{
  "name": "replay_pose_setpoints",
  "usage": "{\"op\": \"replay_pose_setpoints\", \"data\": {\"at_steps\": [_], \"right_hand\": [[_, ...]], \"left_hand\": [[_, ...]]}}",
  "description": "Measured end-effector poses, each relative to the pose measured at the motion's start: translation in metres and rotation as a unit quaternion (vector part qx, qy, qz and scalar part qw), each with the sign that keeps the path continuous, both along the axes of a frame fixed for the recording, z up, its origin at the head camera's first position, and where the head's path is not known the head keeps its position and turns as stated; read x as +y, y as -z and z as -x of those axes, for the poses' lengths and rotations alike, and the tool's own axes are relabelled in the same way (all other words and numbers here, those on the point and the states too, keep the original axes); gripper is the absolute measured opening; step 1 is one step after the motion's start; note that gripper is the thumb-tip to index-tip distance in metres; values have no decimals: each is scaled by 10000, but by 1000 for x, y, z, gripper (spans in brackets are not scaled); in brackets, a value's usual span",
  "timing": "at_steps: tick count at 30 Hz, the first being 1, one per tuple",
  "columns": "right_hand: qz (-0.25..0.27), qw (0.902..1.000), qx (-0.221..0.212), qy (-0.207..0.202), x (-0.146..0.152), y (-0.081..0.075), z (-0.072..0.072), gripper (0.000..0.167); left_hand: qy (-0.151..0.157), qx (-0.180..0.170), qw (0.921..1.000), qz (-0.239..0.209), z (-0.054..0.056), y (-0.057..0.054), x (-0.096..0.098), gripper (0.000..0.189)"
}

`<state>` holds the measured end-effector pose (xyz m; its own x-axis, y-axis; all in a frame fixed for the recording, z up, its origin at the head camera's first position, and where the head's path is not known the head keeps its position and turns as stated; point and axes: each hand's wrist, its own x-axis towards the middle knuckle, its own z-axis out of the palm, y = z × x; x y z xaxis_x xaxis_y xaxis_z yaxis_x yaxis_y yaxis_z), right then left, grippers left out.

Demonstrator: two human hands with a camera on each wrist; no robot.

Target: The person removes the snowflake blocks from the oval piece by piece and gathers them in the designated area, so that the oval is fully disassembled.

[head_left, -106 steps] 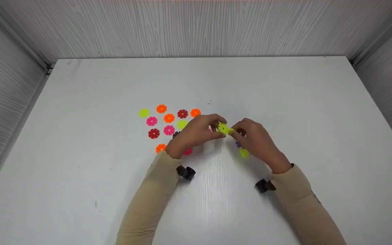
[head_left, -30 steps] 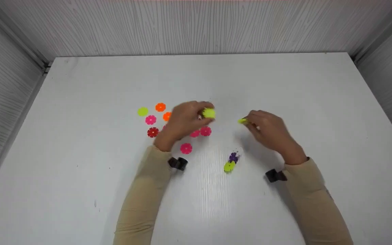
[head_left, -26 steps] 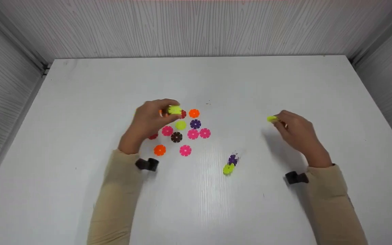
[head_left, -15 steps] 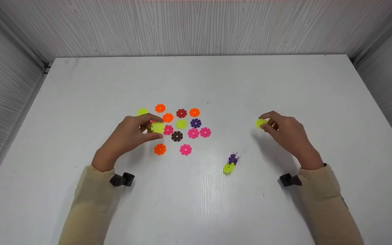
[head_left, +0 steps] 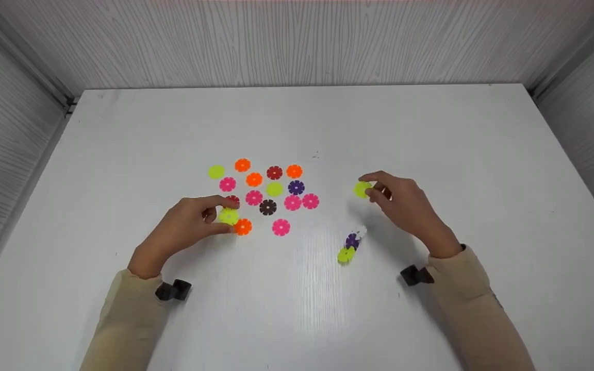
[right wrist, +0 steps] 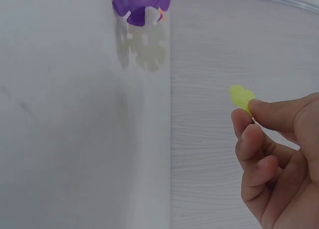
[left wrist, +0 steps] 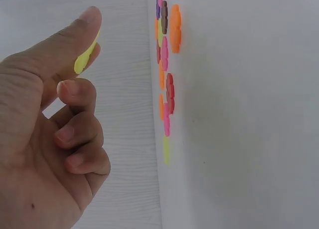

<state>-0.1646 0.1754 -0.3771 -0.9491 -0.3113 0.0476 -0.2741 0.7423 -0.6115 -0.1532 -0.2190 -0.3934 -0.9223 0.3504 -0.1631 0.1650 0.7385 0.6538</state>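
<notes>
My left hand [head_left: 186, 222] pinches a yellow-green flower-shaped disc [head_left: 229, 216] between thumb and index finger, over the lower left of the scattered discs. The left wrist view shows this yellow disc [left wrist: 85, 59] edge-on, with the other fingers curled below it. To the right, my right hand [head_left: 400, 203] pinches another yellow-green disc [head_left: 362, 189] by its edge; in the right wrist view that disc [right wrist: 241, 97] stands out past the fingertips. Between the hands and nearer me, a short joined piece [head_left: 352, 241] of white, purple and yellow discs stands on the table.
Several loose notched discs lie left of centre on the white table [head_left: 431, 134]: orange [head_left: 243, 165], pink [head_left: 281, 227], dark red [head_left: 274, 172], brown [head_left: 268, 207], purple [head_left: 296, 187] and yellow [head_left: 216, 171]. A wood-grain wall [head_left: 297, 41] stands behind.
The hands, earlier together at two yellow discs, have parted, each with a yellow disc. My left hand went left and then nearer me; my right went right, then came back somewhat left.
</notes>
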Motion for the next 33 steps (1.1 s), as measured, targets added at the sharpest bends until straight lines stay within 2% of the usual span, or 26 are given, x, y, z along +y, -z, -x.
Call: {"op": "replay_pose_setpoints", "data": {"at_steps": [7,14,26,33], "right_hand": [[609,9950,-787,-104,-25,5,1,30],[982,9853,-1398,-71,-48,4,3,28],[327,9772,-2097,66,-75,7,4,30],[12,9752,-2213,20,-83,11,3,31]], "left_hand": [[-167,-581,9981,86,4,7,-11,38],[-219,-875,9959,-14,9,13,-18,40],[-204,-963,9951,75,12,14,-21,40],[-197,-1014,9946,117,12,15,-21,40]]}}
